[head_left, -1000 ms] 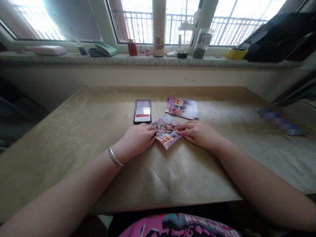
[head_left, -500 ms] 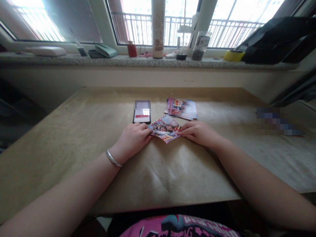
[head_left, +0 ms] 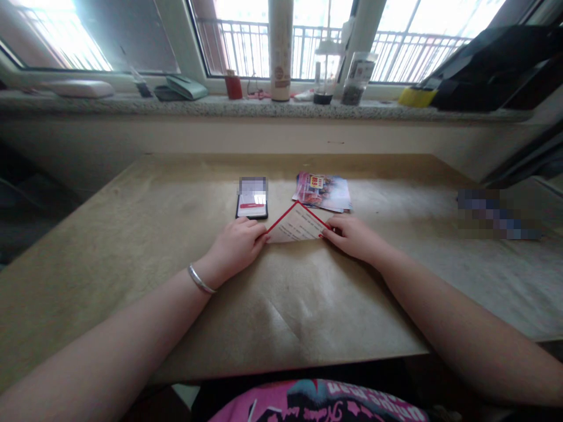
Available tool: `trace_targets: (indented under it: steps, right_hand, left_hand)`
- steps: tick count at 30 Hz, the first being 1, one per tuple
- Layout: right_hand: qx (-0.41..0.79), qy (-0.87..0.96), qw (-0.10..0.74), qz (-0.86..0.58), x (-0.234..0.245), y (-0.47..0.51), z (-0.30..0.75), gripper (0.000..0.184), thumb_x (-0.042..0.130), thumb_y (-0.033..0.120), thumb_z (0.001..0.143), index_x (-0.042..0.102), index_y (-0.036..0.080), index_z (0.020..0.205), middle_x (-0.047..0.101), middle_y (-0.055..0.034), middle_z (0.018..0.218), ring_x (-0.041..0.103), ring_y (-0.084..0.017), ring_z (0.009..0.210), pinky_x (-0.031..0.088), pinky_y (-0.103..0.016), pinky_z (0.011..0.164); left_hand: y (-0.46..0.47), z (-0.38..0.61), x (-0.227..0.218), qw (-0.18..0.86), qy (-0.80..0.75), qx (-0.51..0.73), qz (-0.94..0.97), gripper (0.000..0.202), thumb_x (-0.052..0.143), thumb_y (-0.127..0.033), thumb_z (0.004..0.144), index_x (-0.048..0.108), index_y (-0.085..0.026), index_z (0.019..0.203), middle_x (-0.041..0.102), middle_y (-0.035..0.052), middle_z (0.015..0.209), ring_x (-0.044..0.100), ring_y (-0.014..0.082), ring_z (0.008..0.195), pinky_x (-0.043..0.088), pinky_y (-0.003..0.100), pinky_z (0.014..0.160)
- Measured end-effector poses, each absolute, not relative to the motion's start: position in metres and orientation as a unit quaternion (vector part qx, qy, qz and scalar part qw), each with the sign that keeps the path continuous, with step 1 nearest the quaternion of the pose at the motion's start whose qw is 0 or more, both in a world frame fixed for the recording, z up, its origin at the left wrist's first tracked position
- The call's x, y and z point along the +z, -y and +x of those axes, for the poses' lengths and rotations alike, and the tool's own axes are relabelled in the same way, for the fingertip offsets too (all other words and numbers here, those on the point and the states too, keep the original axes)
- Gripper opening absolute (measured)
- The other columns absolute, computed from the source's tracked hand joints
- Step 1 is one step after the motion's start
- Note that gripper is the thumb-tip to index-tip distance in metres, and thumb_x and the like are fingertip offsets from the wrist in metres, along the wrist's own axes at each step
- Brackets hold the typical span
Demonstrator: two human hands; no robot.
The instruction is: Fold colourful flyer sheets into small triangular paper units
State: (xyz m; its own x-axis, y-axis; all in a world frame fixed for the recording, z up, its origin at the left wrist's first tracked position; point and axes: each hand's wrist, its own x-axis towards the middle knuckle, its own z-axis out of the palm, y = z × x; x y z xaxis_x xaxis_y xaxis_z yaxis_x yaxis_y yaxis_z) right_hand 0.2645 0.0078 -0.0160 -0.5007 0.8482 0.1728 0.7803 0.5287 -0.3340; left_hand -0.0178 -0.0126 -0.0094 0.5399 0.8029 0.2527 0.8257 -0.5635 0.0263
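Note:
A paper leaflet [head_left: 297,226] lies folded into a triangle on the brown table [head_left: 132,246], its pale printed back up and a red line along its two upper edges. My left hand [head_left: 235,246] pinches its left corner with curled fingers. My right hand [head_left: 352,234] presses its right corner, fingers closed on the paper. A stack of colourful leaflets [head_left: 323,191] lies just behind the triangle. A black phone [head_left: 252,205] with a lit screen lies behind my left hand. A silver bangle [head_left: 199,279] circles my left wrist.
The stone windowsill [head_left: 264,107] behind the table carries a tall cylinder [head_left: 280,50], a red cup [head_left: 233,86], jars, a green case and a yellow object. A black bag [head_left: 492,64] stands at the far right. A blurred item [head_left: 497,221] lies on the table's right side.
The leaflet's near corner has been folded up and away from me, so the colourful face is hidden and a pale triangle shows. Both hands shifted slightly away, staying on the side corners.

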Motion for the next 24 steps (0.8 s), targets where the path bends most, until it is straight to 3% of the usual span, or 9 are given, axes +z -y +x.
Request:
trace_targets:
  steps: [8,12,24]
  right_hand:
    - [0.091,0.796,0.155,-0.578,-0.019,-0.005,0.245,0.033,0.058,0.052,0.081,0.063,0.02,0.085,0.067,-0.0063,0.079,0.057,-0.017,0.066,0.035,-0.026,0.054]
    - [0.072,0.785,0.147,-0.598,-0.021,-0.008,0.242,0.037,0.059,0.058,0.078,0.061,0.021,0.08,0.067,-0.0058,0.076,0.056,-0.017,0.063,0.032,-0.026,0.051]
    - [0.16,0.768,0.174,-0.595,-0.023,-0.015,0.264,0.024,0.068,0.044,0.074,0.062,0.021,0.078,0.061,-0.0001,0.065,0.052,-0.014,0.057,0.034,-0.024,0.048]
  left_hand:
    - [0.01,-0.011,-0.012,0.037,0.504,-0.106,-0.856,0.036,0.05,-0.046,0.09,0.058,-0.017,0.071,0.066,0.0056,0.077,0.054,0.0196,0.074,0.041,0.033,0.071]
    - [0.012,-0.006,-0.007,0.05,0.537,-0.088,-0.837,0.038,0.052,-0.05,0.087,0.057,-0.018,0.068,0.064,0.0053,0.072,0.055,0.022,0.074,0.037,0.032,0.064]
    - [0.009,-0.018,-0.005,0.015,0.542,-0.093,-0.835,0.034,0.055,-0.048,0.086,0.062,-0.019,0.069,0.066,0.0035,0.073,0.054,0.0184,0.07,0.033,0.029,0.062]
